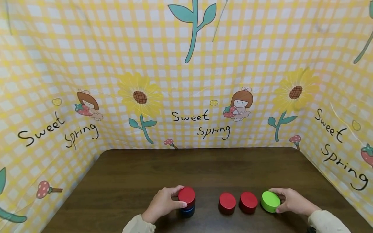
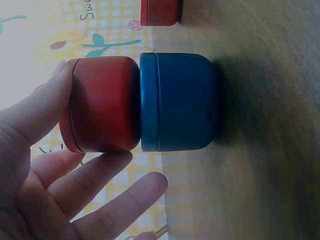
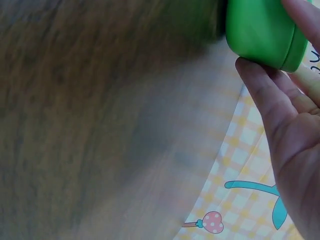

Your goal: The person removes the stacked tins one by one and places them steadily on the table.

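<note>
My left hand grips a small round red tin between thumb and fingers. Directly beneath it, a blue tin of similar size stands on the table. In the left wrist view, the red tin lines up with the lid of the blue tin, its base right at that lid. Over on the right, my right hand pinches a bright green tin by its side. The right wrist view shows the green tin at the top edge, partly cut off, with fingertips on its wall.
Two more red tins, one nearer the stack and one nearer the green tin, stand between my hands. The dark wooden table reaches back to a yellow checked cloth that hangs behind it and along both sides.
</note>
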`<state>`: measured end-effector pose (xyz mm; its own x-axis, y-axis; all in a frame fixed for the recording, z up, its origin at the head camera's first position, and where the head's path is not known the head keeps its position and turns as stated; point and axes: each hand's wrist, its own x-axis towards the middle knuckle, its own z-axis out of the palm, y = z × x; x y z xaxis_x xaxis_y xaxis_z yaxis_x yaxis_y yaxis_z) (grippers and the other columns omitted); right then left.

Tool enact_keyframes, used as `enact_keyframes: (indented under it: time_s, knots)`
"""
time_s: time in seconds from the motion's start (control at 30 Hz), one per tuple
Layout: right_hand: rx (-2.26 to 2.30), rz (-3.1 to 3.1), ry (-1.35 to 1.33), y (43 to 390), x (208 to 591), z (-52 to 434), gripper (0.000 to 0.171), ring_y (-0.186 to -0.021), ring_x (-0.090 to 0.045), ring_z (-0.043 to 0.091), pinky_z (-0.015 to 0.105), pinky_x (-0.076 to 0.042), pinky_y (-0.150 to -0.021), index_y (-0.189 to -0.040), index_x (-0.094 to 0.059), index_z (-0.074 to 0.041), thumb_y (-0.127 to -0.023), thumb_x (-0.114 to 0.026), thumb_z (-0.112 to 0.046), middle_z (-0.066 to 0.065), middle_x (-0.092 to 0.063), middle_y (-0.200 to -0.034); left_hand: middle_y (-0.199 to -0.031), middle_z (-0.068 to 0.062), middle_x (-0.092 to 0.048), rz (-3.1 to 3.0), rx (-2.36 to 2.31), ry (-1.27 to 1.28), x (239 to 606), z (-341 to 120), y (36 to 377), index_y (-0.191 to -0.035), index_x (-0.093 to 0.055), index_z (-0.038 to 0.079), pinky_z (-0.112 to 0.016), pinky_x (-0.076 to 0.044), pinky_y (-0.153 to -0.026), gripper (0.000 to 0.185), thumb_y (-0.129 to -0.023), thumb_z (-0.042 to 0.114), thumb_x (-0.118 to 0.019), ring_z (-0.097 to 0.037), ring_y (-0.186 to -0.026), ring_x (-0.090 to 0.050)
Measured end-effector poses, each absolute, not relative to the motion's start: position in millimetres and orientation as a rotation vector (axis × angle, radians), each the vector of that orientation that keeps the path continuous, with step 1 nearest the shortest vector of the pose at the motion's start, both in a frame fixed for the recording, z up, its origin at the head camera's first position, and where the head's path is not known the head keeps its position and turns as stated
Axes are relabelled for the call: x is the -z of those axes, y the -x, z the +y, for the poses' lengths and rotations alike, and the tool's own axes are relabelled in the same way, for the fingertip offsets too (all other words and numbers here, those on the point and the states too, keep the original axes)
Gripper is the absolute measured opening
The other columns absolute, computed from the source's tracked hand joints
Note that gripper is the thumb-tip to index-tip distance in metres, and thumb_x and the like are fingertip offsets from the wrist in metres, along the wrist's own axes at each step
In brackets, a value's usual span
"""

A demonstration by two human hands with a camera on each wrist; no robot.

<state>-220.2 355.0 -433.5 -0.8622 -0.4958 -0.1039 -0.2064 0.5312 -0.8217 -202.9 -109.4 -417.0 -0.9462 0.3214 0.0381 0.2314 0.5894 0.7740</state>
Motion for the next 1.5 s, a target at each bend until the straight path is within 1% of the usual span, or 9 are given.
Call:
enact_keyframes:
  time_s: [0.23, 0.3, 0.4, 0.53, 0.83, 1.0, 1.23, 1.37, 1.5]
  knots:
    - [1.201, 2.491, 0.595, 218.9, 435.0, 354.8, 0.073, -0.089, -0.055, -0.008, 0.024, -0.05, -0.069, -0.125, -0.041, 0.025, -0.072, -0.081, -0.005, 0.031, -0.058, -0.115, -0.113, -0.017, -0.067, 2.708, -1.283, -0.48, 415.4, -109.9, 201.9, -0.126, -0.062, 0.001, -0.054, -0.045, -0.089, 0.06, -0.076, 0.029, -0.081, -0.033, -0.109, -0.061]
    - [1.208, 2.474, 0.612, 218.7, 434.1, 355.2, 0.074, -0.089, -0.055, -0.008, 0.024, -0.051, -0.07, -0.127, -0.038, 0.026, -0.073, -0.079, -0.004, 0.034, -0.057, -0.115, -0.112, -0.016, -0.068, 2.71, -1.283, -0.476, 414.5, -109.6, 201.1, -0.126, -0.062, 0.001, -0.054, -0.045, -0.089, 0.06, -0.076, 0.029, -0.081, -0.033, -0.109, -0.061]
    - [1.236, 2.437, 0.63, 219.2, 431.3, 357.2, 0.079, -0.098, -0.063, 0.013, 0.028, -0.053, -0.073, -0.131, -0.028, 0.027, -0.076, -0.077, -0.004, 0.039, -0.053, -0.116, -0.11, -0.016, -0.068, 2.722, -1.273, -0.473, 413.2, -108.4, 200.8, -0.126, -0.062, 0.001, -0.052, -0.046, -0.087, 0.06, -0.076, 0.029, -0.081, -0.033, -0.108, -0.062]
    - [1.237, 2.465, 0.649, 219.6, 424.5, 361.0, 0.08, -0.099, -0.06, 0.046, 0.037, -0.054, -0.076, -0.132, -0.023, 0.028, -0.081, -0.074, -0.006, 0.04, -0.053, -0.113, -0.11, -0.015, -0.069, 2.727, -1.248, -0.456, 411.3, -107.8, 200.9, -0.126, -0.062, 0.001, -0.052, -0.047, -0.086, 0.06, -0.076, 0.028, -0.082, -0.032, -0.108, -0.062]
    - [1.245, 2.607, 0.739, 215.4, 403.8, 345.2, 0.064, -0.093, -0.065, 0.007, 0.024, -0.053, -0.073, -0.129, -0.037, 0.026, -0.086, -0.07, -0.008, 0.034, -0.06, -0.109, -0.114, -0.016, -0.067, 2.743, -1.161, -0.445, 404.5, -107.8, 199.3, -0.127, -0.062, 0.003, -0.05, -0.049, -0.084, 0.06, -0.076, 0.03, -0.081, -0.03, -0.108, -0.062]
    - [1.278, 2.634, 0.716, 214.9, 393.4, 321.6, 0.064, -0.094, -0.067, 0.015, 0.024, -0.052, -0.075, -0.13, -0.045, 0.02, -0.085, -0.074, -0.015, 0.03, -0.062, -0.111, -0.108, -0.013, -0.07, 2.758, -1.153, -0.461, 404.2, -107.8, 198.7, -0.125, -0.063, 0.003, -0.047, -0.05, -0.079, 0.06, -0.075, 0.031, -0.082, -0.028, -0.104, -0.064]
    - [1.307, 2.642, 0.805, 222.9, 391.4, 294.0, 0.06, -0.094, -0.064, 0.004, 0.024, -0.052, -0.077, -0.129, -0.05, 0.016, -0.084, -0.075, -0.016, 0.026, -0.064, -0.11, -0.105, -0.014, -0.07, 2.73, -1.16, -0.451, 403.8, -110.1, 200.2, -0.128, -0.06, 0.002, -0.042, -0.053, -0.073, 0.069, -0.071, 0.031, -0.085, -0.024, -0.096, -0.067]
    - [1.312, 2.63, 0.867, 228.4, 390.3, 275.6, 0.06, -0.095, -0.065, 0.009, 0.033, -0.053, -0.079, -0.128, -0.051, 0.014, -0.084, -0.075, -0.017, 0.022, -0.065, -0.11, -0.104, -0.016, -0.07, 2.738, -1.166, -0.437, 401.9, -116.8, 201.9, -0.13, -0.058, 0.001, -0.043, -0.053, -0.072, 0.07, -0.072, 0.031, -0.085, -0.026, -0.096, -0.067]
    - [1.323, 2.579, 0.936, 233.1, 390.7, 259.8, 0.058, -0.097, -0.065, 0.01, 0.041, -0.052, -0.082, -0.128, -0.052, 0.013, -0.084, -0.075, -0.017, 0.021, -0.065, -0.11, -0.108, -0.017, -0.069, 2.709, -1.162, -0.488, 405.2, -122.5, 203.0, -0.129, -0.058, -0.001, -0.05, -0.05, -0.081, 0.069, -0.072, 0.029, -0.085, -0.03, -0.101, -0.065]
